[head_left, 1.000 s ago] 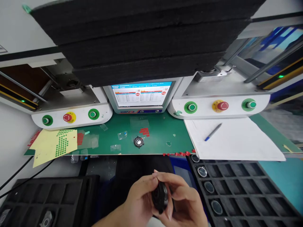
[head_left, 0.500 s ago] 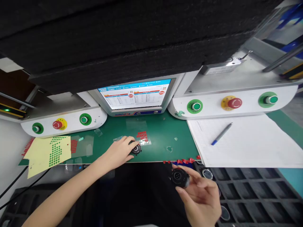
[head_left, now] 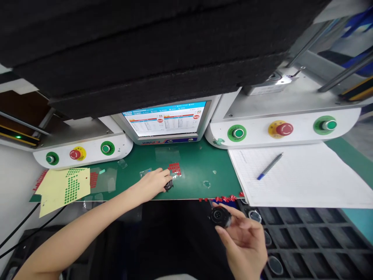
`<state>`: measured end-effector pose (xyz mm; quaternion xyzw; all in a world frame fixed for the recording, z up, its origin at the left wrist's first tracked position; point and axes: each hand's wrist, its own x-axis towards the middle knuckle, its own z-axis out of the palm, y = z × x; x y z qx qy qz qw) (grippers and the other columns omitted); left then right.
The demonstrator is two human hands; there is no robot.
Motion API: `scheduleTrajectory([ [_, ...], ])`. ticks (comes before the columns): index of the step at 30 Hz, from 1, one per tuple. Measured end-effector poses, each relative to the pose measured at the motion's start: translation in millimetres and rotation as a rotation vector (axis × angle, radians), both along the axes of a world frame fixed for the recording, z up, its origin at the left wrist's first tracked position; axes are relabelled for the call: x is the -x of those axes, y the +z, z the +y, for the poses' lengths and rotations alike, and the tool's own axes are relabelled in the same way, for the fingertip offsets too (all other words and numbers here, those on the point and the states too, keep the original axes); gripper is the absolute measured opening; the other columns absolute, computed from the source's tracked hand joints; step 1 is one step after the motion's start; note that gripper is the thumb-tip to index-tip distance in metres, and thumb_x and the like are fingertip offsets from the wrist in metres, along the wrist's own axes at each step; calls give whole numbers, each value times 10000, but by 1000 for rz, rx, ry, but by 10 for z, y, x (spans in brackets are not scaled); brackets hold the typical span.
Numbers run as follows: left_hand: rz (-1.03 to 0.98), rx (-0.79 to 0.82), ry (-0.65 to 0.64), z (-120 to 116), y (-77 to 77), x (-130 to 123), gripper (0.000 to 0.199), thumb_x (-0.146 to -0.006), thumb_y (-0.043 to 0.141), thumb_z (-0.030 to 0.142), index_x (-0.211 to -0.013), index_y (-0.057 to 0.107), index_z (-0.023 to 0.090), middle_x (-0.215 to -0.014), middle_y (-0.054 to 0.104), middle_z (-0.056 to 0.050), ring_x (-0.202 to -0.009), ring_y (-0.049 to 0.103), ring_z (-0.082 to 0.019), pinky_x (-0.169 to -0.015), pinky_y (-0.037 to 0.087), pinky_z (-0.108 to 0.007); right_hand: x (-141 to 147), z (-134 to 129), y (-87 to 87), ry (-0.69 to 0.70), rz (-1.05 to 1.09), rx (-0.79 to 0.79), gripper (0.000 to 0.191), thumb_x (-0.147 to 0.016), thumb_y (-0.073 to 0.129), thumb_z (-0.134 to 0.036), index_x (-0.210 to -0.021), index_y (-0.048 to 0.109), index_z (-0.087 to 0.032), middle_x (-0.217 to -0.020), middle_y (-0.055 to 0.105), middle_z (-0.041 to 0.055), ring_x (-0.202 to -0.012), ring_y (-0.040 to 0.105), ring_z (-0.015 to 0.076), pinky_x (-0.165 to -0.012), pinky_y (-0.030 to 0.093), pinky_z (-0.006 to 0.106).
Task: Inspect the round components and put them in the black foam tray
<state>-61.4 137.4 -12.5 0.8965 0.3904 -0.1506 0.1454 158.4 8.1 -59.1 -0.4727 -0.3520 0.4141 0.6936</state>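
Observation:
My left hand point(head_left: 155, 183) rests on the green mat with its fingers closed over a round black watch case point(head_left: 168, 185). The fingers hide most of that case; only its right part shows. Just beyond the fingertips lies a clear sheet of small red stickers point(head_left: 175, 168). Lower right, in front of the table edge, my right hand point(head_left: 246, 237) grips a second black watch case point(head_left: 219, 216) between thumb and fingers. The sensor back of this second case faces up toward me.
A screen point(head_left: 167, 120) showing red NG marks stands behind the mat, between white button panels. Lined paper point(head_left: 303, 175) with a pen point(head_left: 270, 166) lies right. Red stickers point(head_left: 225, 198) line the table edge. Below is a black compartment tray point(head_left: 316, 233) with several watches. Yellow sticker sheets point(head_left: 58, 188) lie left.
My left fingers have moved over the watch case on the mat and now cover more of it. The right hand keeps its grip with little movement. The whole view has shifted slightly.

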Motion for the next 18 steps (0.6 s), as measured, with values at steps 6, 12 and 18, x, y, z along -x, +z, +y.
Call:
scheduleTrajectory([
  [6, -55, -62, -6, -94, -65, 92, 410, -803, 695, 162, -1192, 567, 162, -1109, 607, -82, -1002, 576, -228, -736, 480, -284, 42, -62, 71, 14, 16, -29, 310, -754, 719, -101, -832, 443, -219, -1000, 697, 60, -932, 708, 222, -753, 597, 314],
  [12, -459, 205, 366, -112, 14, 154, 332, -612, 748, 63, -921, 680, 162, -956, 633, -56, -892, 596, -224, -823, 477, -337, -66, -132, 115, 6, -34, -105, 323, -733, 729, -88, -837, 452, -216, -1015, 699, 53, -939, 704, 179, -774, 580, 252],
  [18, -836, 374, 793, -198, -29, 106, 220, -773, 594, 241, -945, 609, 104, -780, 638, -60, -676, 628, -156, -673, 550, -308, -371, 221, 60, 17, -390, -166, 329, -752, 731, -185, -913, 447, -230, -1067, 658, 76, -969, 685, 185, -788, 572, 286],
])
